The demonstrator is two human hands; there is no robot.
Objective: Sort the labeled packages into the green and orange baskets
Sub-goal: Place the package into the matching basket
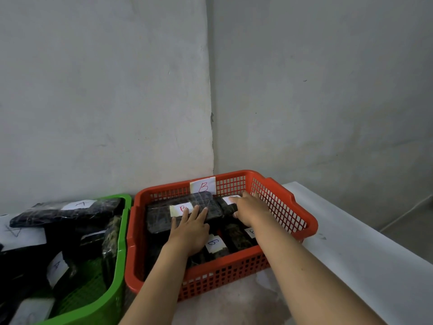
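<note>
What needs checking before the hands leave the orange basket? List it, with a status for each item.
1. Top package label reads B, matching basket tag: ok.
2. Package lies inside orange basket: ok.
3. Left hand flat on the package, not gripping: ok.
4. Right hand empty: cannot tell.
5. Green basket holds only A labels: visible labels A, the rest cannot tell.

baskets: one green (121, 233), one orange-red (281, 202), both gridded
packages (187, 207): dark, mottled
labels (180, 209): white, red or blue letters
counter (363, 242): white
wall (105, 90): grey
</note>
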